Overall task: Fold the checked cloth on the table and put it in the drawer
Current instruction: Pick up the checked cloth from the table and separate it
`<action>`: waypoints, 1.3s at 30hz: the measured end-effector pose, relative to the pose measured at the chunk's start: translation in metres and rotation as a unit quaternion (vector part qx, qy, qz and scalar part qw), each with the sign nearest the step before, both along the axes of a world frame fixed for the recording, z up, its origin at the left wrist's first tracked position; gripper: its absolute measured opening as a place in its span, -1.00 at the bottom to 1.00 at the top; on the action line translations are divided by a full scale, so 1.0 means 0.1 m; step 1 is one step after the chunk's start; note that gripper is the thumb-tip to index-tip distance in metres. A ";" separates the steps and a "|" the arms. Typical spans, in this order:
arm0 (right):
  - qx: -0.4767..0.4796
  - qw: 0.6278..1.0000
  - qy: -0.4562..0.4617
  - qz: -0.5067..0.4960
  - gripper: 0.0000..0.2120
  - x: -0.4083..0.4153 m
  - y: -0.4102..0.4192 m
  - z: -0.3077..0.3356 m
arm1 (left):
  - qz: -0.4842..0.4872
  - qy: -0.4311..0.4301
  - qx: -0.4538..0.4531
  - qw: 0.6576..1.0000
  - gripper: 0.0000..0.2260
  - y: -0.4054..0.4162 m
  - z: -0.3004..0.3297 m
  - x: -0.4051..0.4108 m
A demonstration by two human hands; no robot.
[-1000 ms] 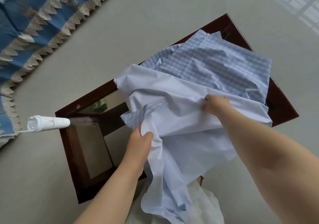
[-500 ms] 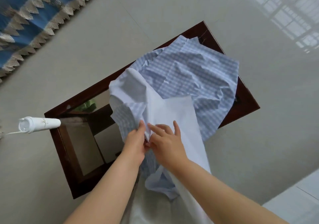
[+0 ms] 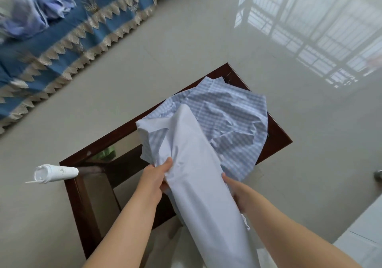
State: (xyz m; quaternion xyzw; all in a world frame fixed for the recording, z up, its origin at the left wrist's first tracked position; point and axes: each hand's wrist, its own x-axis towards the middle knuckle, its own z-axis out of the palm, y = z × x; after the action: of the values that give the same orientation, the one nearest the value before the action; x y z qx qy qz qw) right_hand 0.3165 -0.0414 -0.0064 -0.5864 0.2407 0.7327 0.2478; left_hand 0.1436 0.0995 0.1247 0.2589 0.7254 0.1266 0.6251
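The blue-and-white checked cloth (image 3: 231,121) lies crumpled on the far half of a dark wooden table (image 3: 277,137) with a glass top. Its pale underside is gathered into a long bundle running toward me. My left hand (image 3: 155,176) grips the left side of that bundle, thumb on top. My right hand (image 3: 235,193) holds the bundle's right side from below, its fingers mostly hidden under the fabric. No drawer is visible.
A white tube-shaped bottle (image 3: 55,173) lies at the table's left corner, jutting over the edge. A blue sofa cover with lace trim (image 3: 68,40) fills the upper left. Glossy pale floor tiles surround the table.
The cloth has been gathered from a spread sheet into a narrow bundle. My right hand moved from the cloth's far edge to the bundle's right side. The view tilted up.
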 end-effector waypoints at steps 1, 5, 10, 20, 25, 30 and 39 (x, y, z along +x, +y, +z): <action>0.013 0.999 -0.009 -0.039 -0.26 -0.01 0.00 0.04 | -0.018 0.000 0.003 1.000 -0.82 0.02 0.04 -0.02; 0.112 0.973 -0.109 -0.171 -0.67 0.21 0.16 0.42 | -0.058 0.000 0.031 0.998 -0.61 0.03 0.12 -0.06; 0.167 0.873 -0.418 -0.186 -0.77 0.79 0.25 1.04 | -0.040 0.073 0.066 0.994 -0.58 -0.06 0.26 -0.15; 0.318 0.750 -0.534 0.226 -0.85 -0.07 0.36 2.35 | -0.331 0.043 0.327 0.884 -0.60 -0.25 1.03 -0.04; 0.384 0.761 -0.482 0.203 -0.74 -0.78 0.20 2.41 | -0.389 -0.075 0.386 0.833 -0.82 -0.49 1.12 -0.07; 0.331 0.802 -0.482 0.121 -0.72 -0.87 0.05 2.43 | -0.517 -0.142 0.410 0.738 -0.53 -0.64 1.04 -0.30; 0.392 0.765 -0.510 0.003 -0.89 -1.15 -0.21 2.32 | -0.614 -0.103 0.464 0.630 -0.54 -0.37 1.00 -0.18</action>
State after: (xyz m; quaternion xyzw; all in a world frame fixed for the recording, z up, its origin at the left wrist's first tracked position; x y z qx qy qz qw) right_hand 0.2011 -0.0619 0.2254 -0.7261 -0.2313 0.3569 0.5403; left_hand 0.1254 0.0622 0.2246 0.8856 0.1754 0.0597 0.4259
